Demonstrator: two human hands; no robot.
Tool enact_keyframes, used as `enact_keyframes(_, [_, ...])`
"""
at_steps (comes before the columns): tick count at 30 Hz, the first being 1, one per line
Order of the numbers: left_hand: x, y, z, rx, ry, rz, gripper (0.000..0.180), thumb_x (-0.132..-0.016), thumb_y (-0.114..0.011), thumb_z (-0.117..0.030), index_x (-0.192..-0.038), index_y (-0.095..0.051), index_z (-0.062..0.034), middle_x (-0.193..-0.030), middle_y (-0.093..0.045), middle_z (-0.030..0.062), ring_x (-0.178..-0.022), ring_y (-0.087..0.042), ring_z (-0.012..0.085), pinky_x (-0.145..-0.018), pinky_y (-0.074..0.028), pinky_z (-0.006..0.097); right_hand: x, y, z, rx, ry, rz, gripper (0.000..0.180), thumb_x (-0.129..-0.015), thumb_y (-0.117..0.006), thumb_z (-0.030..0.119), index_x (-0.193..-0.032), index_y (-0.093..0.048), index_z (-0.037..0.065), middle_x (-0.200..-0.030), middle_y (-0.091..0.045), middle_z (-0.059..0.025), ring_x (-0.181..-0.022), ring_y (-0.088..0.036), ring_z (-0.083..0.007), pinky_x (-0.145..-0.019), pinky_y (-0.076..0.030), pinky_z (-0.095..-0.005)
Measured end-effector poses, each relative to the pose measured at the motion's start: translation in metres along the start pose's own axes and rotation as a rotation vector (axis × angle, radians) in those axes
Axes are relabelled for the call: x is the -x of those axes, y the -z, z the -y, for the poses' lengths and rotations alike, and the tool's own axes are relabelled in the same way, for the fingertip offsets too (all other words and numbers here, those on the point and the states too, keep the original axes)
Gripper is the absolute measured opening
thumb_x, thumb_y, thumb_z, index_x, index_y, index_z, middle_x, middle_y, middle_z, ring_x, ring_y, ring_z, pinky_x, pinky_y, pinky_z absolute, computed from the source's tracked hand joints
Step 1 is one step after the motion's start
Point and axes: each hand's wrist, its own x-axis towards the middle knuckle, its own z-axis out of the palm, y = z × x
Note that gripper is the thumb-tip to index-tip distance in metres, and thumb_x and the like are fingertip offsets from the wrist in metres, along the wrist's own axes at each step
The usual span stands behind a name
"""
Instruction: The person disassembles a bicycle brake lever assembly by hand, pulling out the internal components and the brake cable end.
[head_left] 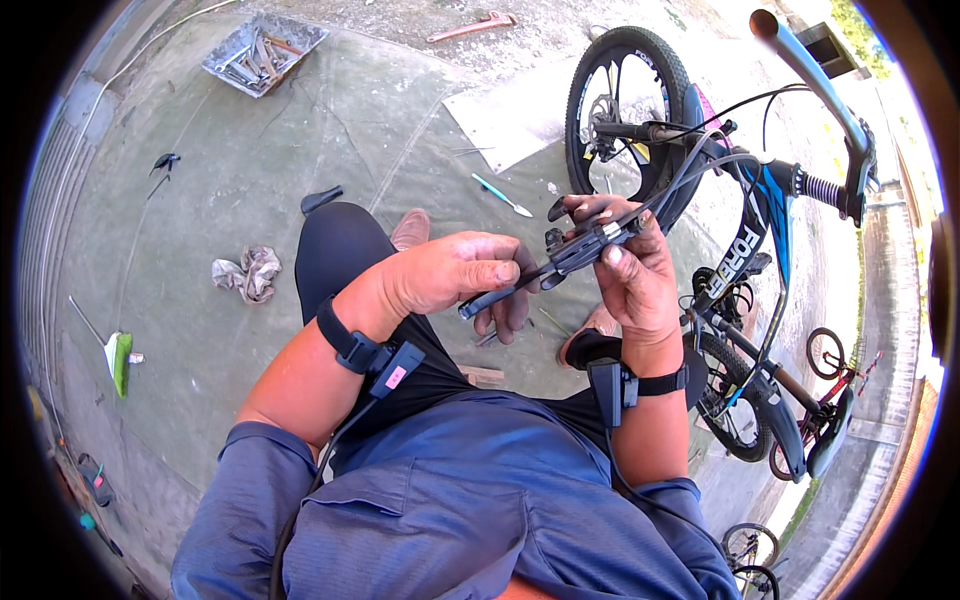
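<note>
A black bicycle brake lever is held up over my lap, with cables running from it toward the bike. My right hand is closed around its clamp end, the thumb pressed on the near side and the fingers over the far side. At the other end, my left hand has its thumb above the lever blade and its fingers curled behind and below it. The blade's tip sticks out beneath the left thumb. Dark smudges cover the fingertips. The blue and black bicycle stands close on the right.
A metal tray of tools lies at the far left, and a pipe wrench beyond. A teal-handled tool, a crumpled rag and a green-handled tool are on the ground mat. Another bicycle stands farther right.
</note>
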Motion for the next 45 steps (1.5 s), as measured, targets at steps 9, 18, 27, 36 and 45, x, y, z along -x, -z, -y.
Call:
enact_keyframes(9, [-0.005, -0.008, 0.006, -0.025, -0.085, 0.035, 0.056, -0.092, -0.061, -0.044, -0.121, -0.054, 0.0032, -0.106, -0.066, 0.0155, -0.099, -0.067, 0.0236, -0.071, -0.054, 0.03, -0.011, -0.013, 0.005, -0.159, 0.006, 0.027, 0.033, -0.083, -0.074, 0.018, -0.11, -0.059, 0.006, -0.114, -0.057, -0.0129, -0.123, -0.05, -0.0336, -0.093, -0.052, -0.0436])
enact_keyframes(18, [-0.007, -0.012, 0.008, 0.058, -0.051, 0.113, 0.043, -0.094, -0.06, -0.037, -0.116, -0.059, 0.0, -0.098, -0.068, 0.011, -0.088, -0.069, 0.0204, -0.067, -0.053, 0.027, -0.012, -0.018, -0.007, -0.28, -0.05, 0.023, 0.028, -0.086, -0.071, 0.017, -0.109, -0.06, 0.007, -0.112, -0.057, -0.0139, -0.121, -0.052, -0.0331, -0.093, -0.053, -0.0437])
enact_keyframes(27, [-0.006, -0.01, 0.01, 0.088, -0.053, 0.083, 0.037, -0.095, -0.063, -0.033, -0.111, -0.06, -0.0003, -0.088, -0.066, 0.007, -0.077, -0.068, 0.0184, -0.063, -0.051, 0.027, -0.016, -0.023, -0.007, -0.273, -0.062, 0.001, 0.032, -0.084, -0.072, 0.018, -0.109, -0.056, 0.005, -0.11, -0.058, -0.0135, -0.121, -0.052, -0.0323, -0.096, -0.051, -0.0431])
enact_keyframes(36, [-0.006, -0.011, 0.011, 0.045, -0.041, 0.07, 0.038, -0.096, -0.062, -0.034, -0.111, -0.06, 0.0011, -0.086, -0.065, 0.0068, -0.076, -0.068, 0.0182, -0.062, -0.051, 0.027, -0.014, -0.022, -0.005, -0.228, -0.062, -0.011, 0.034, -0.084, -0.071, 0.018, -0.11, -0.056, 0.004, -0.11, -0.058, -0.0138, -0.117, -0.055, -0.0313, -0.097, -0.05, -0.0438])
enact_keyframes(45, [-0.006, -0.007, 0.014, 0.05, -0.062, 0.08, 0.046, -0.093, -0.063, -0.039, -0.114, -0.059, 0.0027, -0.085, -0.067, 0.0104, -0.076, -0.069, 0.0207, -0.06, -0.051, 0.026, -0.015, -0.022, -0.001, -0.166, -0.097, -0.03, 0.032, -0.085, -0.067, 0.017, -0.111, -0.055, 0.001, -0.11, -0.059, -0.014, -0.112, -0.058, -0.0292, -0.094, -0.051, -0.0431])
